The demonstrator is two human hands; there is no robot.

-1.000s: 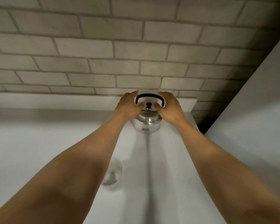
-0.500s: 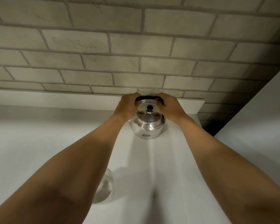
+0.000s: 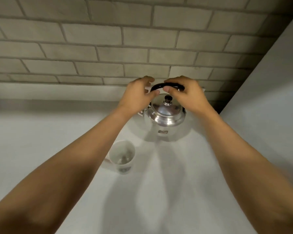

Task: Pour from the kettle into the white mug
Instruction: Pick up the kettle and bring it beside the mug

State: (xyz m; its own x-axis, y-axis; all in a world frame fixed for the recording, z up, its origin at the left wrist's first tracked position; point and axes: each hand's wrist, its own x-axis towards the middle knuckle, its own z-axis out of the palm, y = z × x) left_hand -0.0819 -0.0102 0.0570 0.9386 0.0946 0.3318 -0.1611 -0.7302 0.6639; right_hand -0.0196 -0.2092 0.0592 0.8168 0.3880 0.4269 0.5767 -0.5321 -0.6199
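Observation:
A shiny steel kettle (image 3: 166, 115) with a black arched handle and a black lid knob is near the back of the white counter (image 3: 41, 141), by the brick wall. My right hand (image 3: 186, 95) is closed over the top of the handle, thumb underneath. My left hand (image 3: 137, 95) curves beside the handle's left end, fingers and thumb apart with a gap between them, and it hides the kettle's left side. The white mug (image 3: 123, 157) stands upright in front and to the left of the kettle, just right of my left forearm, its handle pointing left.
A grey brick wall (image 3: 108, 48) runs along the back of the counter. A tall white panel (image 3: 269, 107) closes off the right side. A low white ledge (image 3: 57, 92) lines the wall's base.
My right hand has shifted from the kettle's side onto the top of the handle. My left hand has loosened. The mug has come out from behind my left forearm.

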